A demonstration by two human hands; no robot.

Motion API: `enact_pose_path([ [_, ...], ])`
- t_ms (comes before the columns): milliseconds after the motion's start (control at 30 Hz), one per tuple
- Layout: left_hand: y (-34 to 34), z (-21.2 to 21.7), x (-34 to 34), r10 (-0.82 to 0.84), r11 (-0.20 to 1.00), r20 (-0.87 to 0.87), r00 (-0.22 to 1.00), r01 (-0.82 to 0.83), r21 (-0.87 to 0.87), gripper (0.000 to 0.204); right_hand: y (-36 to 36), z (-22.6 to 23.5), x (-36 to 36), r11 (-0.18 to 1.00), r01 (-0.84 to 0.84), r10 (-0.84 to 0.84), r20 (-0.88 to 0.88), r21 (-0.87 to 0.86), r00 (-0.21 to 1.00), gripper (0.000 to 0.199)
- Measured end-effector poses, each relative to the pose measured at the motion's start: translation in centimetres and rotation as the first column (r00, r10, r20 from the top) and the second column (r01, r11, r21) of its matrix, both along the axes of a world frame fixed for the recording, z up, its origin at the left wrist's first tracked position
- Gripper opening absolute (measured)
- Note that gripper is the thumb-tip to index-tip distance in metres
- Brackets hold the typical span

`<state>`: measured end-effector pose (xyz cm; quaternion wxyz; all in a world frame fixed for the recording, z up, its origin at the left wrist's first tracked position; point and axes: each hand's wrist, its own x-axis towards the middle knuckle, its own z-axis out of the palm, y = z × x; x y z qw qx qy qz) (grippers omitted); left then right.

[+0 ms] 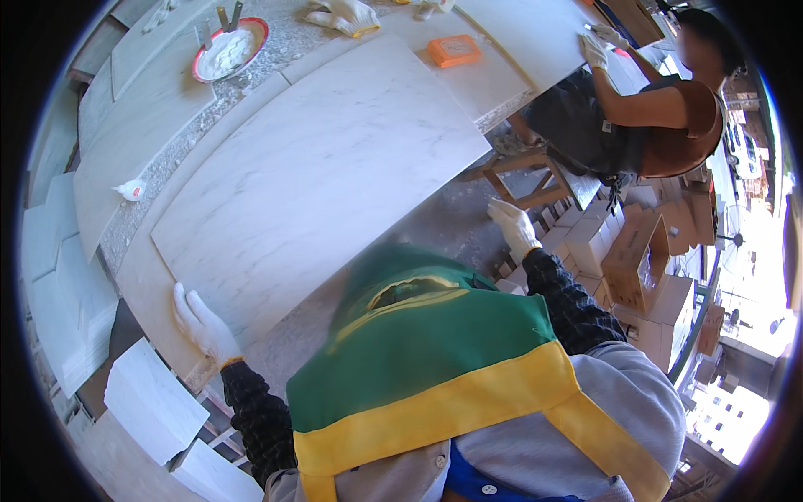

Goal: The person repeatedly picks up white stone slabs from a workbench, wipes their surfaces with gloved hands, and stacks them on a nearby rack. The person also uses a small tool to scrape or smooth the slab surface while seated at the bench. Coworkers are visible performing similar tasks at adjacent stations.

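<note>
A large white marble slab (326, 159) with faint grey veins lies flat across the bench in front of me. My left hand (203, 328), in a white knit glove, rests at the slab's near left corner with its fingers stretched out. My right hand (514, 226), gloved alike, hangs in the air off the slab's near right corner, fingers extended and nothing in them. Beyond the slab sits a red-rimmed bowl (255, 60) of white paste (226, 54), with putty knives (230, 18) standing in it. An orange block (454, 51) lies past the slab's far right edge.
A co-worker (669, 109) in white gloves sits at the bench's right end, near a wooden stool (527, 171). Spare gloves (345, 17) and a small white packet (130, 190) lie on the bench. Stone pieces (150, 402) stand at left; cartons (640, 259) fill the right floor.
</note>
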<state>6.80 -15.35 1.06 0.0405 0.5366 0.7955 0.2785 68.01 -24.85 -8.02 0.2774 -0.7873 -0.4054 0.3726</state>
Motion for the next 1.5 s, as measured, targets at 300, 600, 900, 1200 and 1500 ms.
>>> enact_pose_path([
  [300, -3.5, 1.3, 1.7, 0.068, 0.986, 0.362, 0.93, -0.118, 0.118, 0.048, 5.6, 4.9, -7.1, 0.997, 0.066, -0.012, -0.736, 0.044, 0.677, 0.048],
  [600, -14.3, -1.9, -1.0, 0.294, 0.95, 0.673, 0.679, -0.286, -0.127, 0.053, 8.5, 5.4, -13.5, 0.991, 0.049, -0.134, -0.899, -0.125, 0.417, 0.046],
  [900, -12.4, -2.0, 1.6, 0.315, 0.921, 0.945, -0.093, -0.209, -0.328, 0.081, 9.7, 6.0, -13.4, 0.978, 0.061, -0.198, -0.809, -0.198, 0.553, 0.05],
  [1200, -14.1, -4.0, 1.9, 0.244, 0.953, 0.953, 0.179, -0.229, -0.201, 0.069, 8.2, 5.9, -12.9, 0.987, 0.078, -0.159, -0.82, -0.139, 0.55, 0.041],
  [1500, -20.2, -3.8, 2.4, 0.301, 0.952, 0.917, 0.261, -0.142, -0.271, 0.059, 2.7, 5.6, -10.4, 0.988, 0.024, -0.139, -0.81, -0.152, 0.57, 0.039],
])
